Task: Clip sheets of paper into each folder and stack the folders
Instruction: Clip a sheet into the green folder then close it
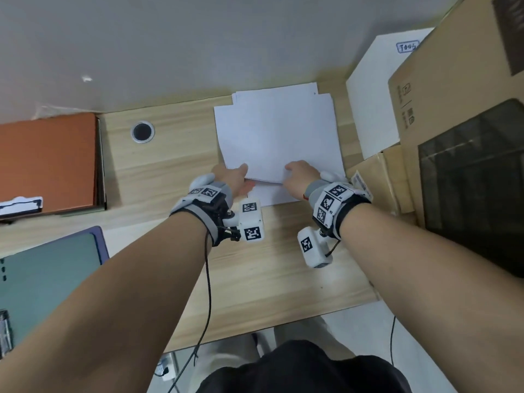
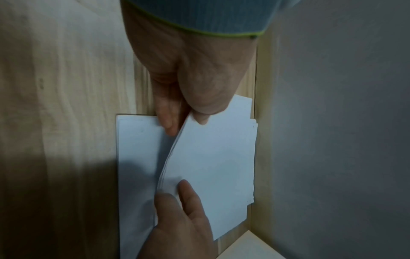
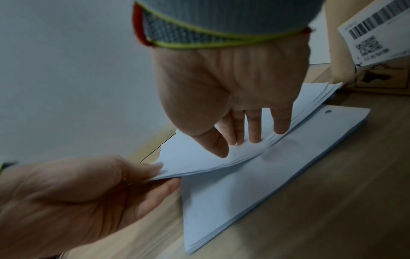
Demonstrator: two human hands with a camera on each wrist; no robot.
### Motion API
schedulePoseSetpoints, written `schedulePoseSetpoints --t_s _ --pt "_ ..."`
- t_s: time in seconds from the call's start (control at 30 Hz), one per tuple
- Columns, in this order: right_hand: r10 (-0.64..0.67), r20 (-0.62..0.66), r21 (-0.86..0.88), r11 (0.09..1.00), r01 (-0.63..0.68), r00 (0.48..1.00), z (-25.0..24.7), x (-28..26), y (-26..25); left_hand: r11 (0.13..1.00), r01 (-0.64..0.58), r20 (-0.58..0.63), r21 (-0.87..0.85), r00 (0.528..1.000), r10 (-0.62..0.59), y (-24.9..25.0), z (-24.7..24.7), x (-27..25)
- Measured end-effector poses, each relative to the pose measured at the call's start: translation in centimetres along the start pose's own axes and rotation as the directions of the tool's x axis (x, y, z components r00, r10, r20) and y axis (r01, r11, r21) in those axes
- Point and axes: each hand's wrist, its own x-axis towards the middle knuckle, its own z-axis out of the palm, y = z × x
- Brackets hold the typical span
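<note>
Both hands were at the near edge of the loose stack of white punched paper sheets, which lay on the pale wood-grain surface toward its far right, just beside a white box and brown cardboard cartons. The left hand pinched the near left corner of a thin batch, thumb on top and fingers tucked underneath, so that corner stood raised off the rest. The right hand had its thumb on top of the same batch and its fingers slid under the lifted edge, near the middle. The lower sheets lay flat on the surface, a punched hole showing at one corner.

To my eye the step was separating one batch for a folder, and it looked barely begun. Doing it well would have meant keeping the pinch firm on the left corner while the right fingers ran farther under, so the batch came away whole and no sheet dragged loose. The edges were already fanned, so squaring them against the surface before clipping seemed wise, with the holes lined up.

The rust-orange folder with its white clip lay closed at the far left, and a teal-green folder lay nearer on the left, both well apart from the paper.
</note>
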Motion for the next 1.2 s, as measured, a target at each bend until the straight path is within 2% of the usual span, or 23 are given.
schedulePoseSetpoints --t_s 0.13,0.2,0.27,0.33,0.4,0.47,0.5,0.57,0.63,0.7,0.77,0.8,0.9,0.97,1.07,1.13,1.2 --pt "-0.005 0.003 0.099 0.995 0.004 1.0 -0.3 -0.5 0.5 0.958 -0.231 -0.045 0.167 0.969 0.241 1.8 0.0 -1.9" --pt "0.026 -0.036 0.197 0.98 -0.018 0.999 -0.9 -0.7 0.8 0.94 -0.281 -0.038 0.195 0.955 0.294 3.0 -0.8 -3.1" --pt "0.035 -0.153 0.295 0.956 0.012 0.988 -1.9 -1.5 0.1 0.899 -0.331 -0.07 0.288 0.929 0.364 4.2 -3.2 -4.5" --pt "0.062 -0.32 0.385 0.92 0.07 0.946 -3.5 -2.0 -0.8 0.839 -0.342 -0.114 0.424 0.899 0.424 5.5 -5.5 -5.4" --pt "0.062 -0.468 0.462 0.868 0.184 0.882 -5.1 -3.4 -2.5 0.685 -0.355 -0.117 0.636 0.833 0.54 6.7 -8.8 -7.0" --pt "-0.024 -0.537 0.442 0.843 0.306 0.843 -6.6 -4.7 -4.6 0.535 -0.36 -0.08 0.765 0.77 0.633 7.8 -12.7 -9.1" --pt "-0.103 -0.525 0.419 0.833 0.362 0.845 -7.0 -5.1 -5.5 0.475 -0.391 -0.047 0.789 0.732 0.68 8.3 -14.3 -10.1" --pt "-0.224 -0.395 0.485 0.772 0.41 0.891 -7.1 -5.9 -7.3 0.366 -0.487 0.032 0.793 0.634 0.773 8.9 -17.0 -11.8" --pt "-0.28 -0.341 0.585 0.684 0.435 0.898 -6.4 -6.8 -8.9 0.36 -0.615 0.053 0.701 0.548 0.835 9.1 -18.9 -12.9" --pt "-0.285 -0.406 0.637 0.593 0.493 0.868 -5.4 -7.9 -10.8 0.442 -0.781 0.022 0.442 0.502 0.865 8.8 -20.8 -13.7" --pt "-0.268 -0.464 0.685 0.496 0.534 0.844 -4.4 -8.7 -12.4 0.52 -0.834 -0.042 0.184 0.522 0.852 8.1 -22.1 -14.1" --pt "-0.258 -0.48 0.693 0.474 0.543 0.839 -3.9 -8.8 -12.9 0.552 -0.823 -0.072 0.134 0.548 0.834 7.5 -22.5 -14.1" --pt "-0.245 -0.483 0.718 0.439 0.541 0.84 -2.1 -8.9 -13.7 0.644 -0.74 -0.1 0.195 0.638 0.764 5.1 -22.9 -13.3" --pt "-0.251 -0.453 0.719 0.465 0.517 0.855 -1.1 -8.9 -13.7 0.698 -0.657 -0.123 0.285 0.697 0.707 3.2 -23.0 -12.0" --pt "-0.229 -0.351 0.691 0.591 0.416 0.908 0.0 -8.6 -12.9 0.759 -0.576 -0.121 0.304 0.767 0.63 1.3 -22.5 -10.9" --pt "-0.216 -0.321 0.676 0.629 0.383 0.922 0.1 -8.4 -12.7 0.766 -0.56 -0.115 0.315 0.779 0.616 0.8 -22.1 -10.5" --pt "-0.215 -0.342 0.681 0.613 0.399 0.915 -0.1 -8.5 -12.8 0.753 -0.547 -0.125 0.365 0.773 0.622 1.0 -21.9 -10.4"
